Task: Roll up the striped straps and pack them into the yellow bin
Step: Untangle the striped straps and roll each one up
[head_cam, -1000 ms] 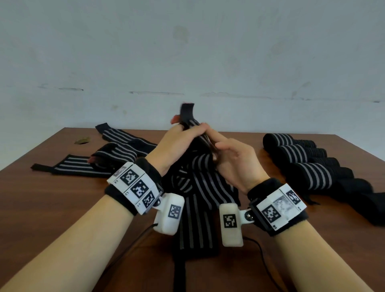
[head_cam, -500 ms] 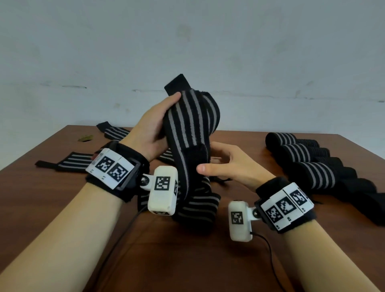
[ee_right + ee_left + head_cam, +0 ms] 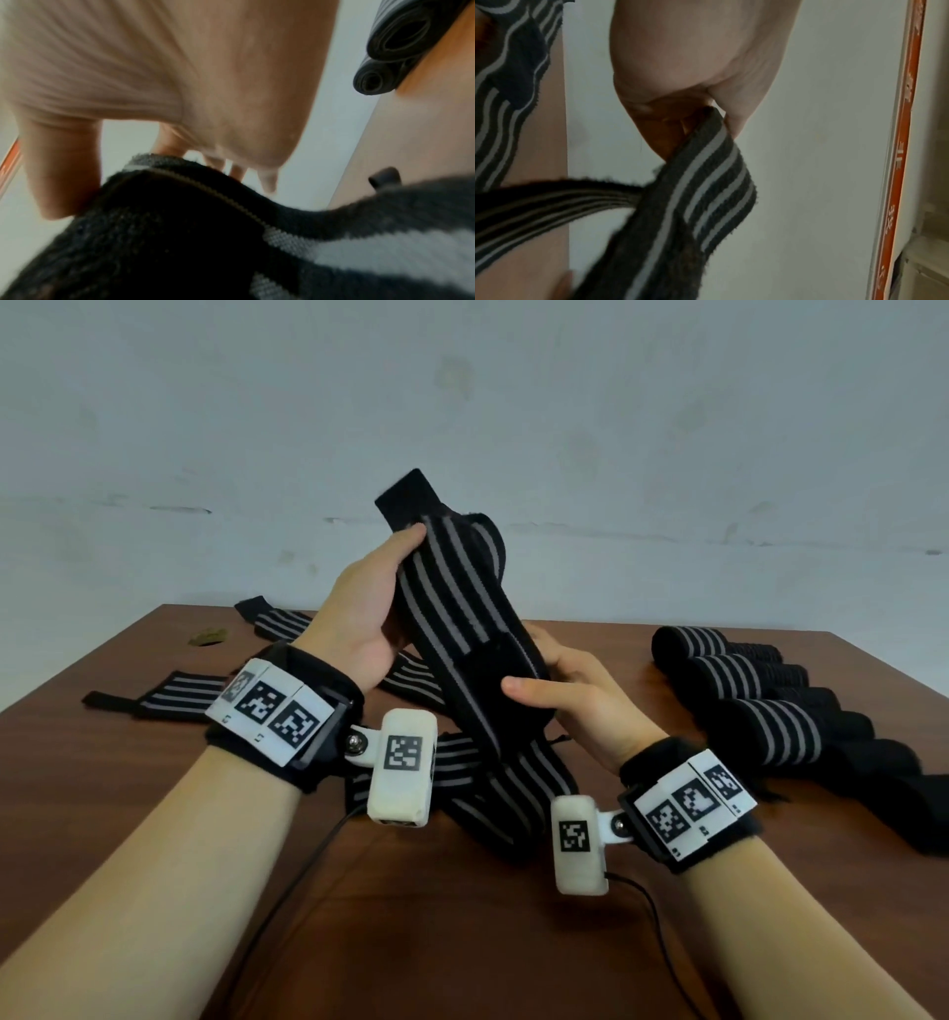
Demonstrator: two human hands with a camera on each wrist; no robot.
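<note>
A long black strap with grey stripes (image 3: pixel 452 603) stands raised above the brown table (image 3: pixel 462 942). My left hand (image 3: pixel 398 567) grips its upper end, thumb on the front, below a plain black tab. My right hand (image 3: pixel 544 680) pinches it lower down at a black patch, thumb in front and fingers behind. The rest of the strap lies folded on the table (image 3: pixel 518 788). In the left wrist view my left hand (image 3: pixel 706 97) holds the strap (image 3: pixel 706 182). In the right wrist view my right hand (image 3: pixel 64 172) touches the strap (image 3: pixel 180 233). No yellow bin is in view.
Several rolled straps (image 3: pixel 744 680) lie in a row at the right of the table, also visible as rolled straps (image 3: pixel 395 50) in the right wrist view. Flat unrolled straps (image 3: pixel 174 695) lie at the left and far left (image 3: pixel 277 621). A small dark scrap (image 3: pixel 208 636) sits near the far left edge.
Both hands lifted the strap off the table. My left hand rose with the top end, and my right hand slid down to the black patch. Little changed over the last half second.
</note>
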